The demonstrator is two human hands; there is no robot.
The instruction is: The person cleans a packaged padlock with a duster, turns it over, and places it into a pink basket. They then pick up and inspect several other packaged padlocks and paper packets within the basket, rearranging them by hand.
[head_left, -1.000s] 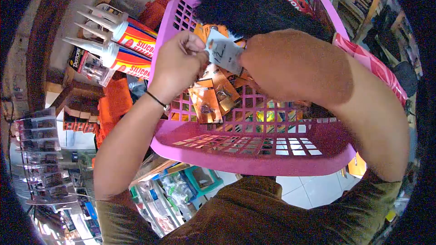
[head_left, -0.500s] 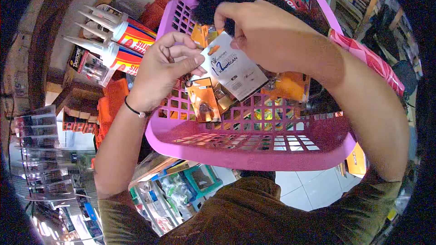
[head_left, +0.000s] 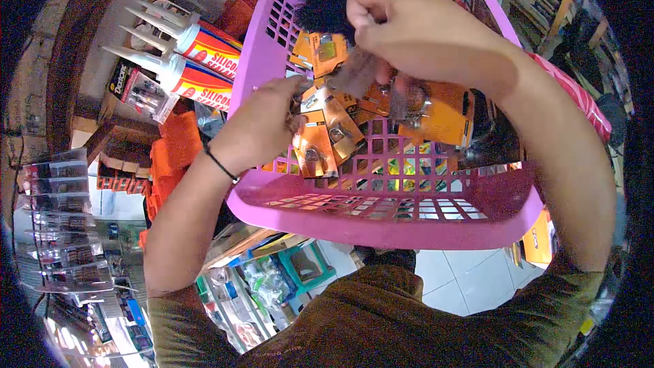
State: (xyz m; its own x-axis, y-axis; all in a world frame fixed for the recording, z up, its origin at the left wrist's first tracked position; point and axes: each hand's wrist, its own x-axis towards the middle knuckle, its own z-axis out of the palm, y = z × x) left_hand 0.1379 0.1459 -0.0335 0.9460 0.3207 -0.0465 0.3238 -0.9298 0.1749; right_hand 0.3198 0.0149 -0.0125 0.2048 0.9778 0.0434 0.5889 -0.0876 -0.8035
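Shop shelves crowd all around. Pink basket (head_left: 381, 225) at 6 o'clock holds orange padlock cards (head_left: 320, 140). Left hand (head_left: 262, 126) pinches one card's edge; right hand (head_left: 422, 34) grips a blurred card (head_left: 361, 71). Judged light, stiff, slick: hold by edges.

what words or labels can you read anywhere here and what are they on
"SILICO", cut off: upper sealant tube.
"SILICO", cut off: lower sealant tube.
Black vertical pack beside the tubes: brand word too blurred to read.
Orange padlock cards in the pink basket: print too small.
Packs on the hanging rack: unreadable.
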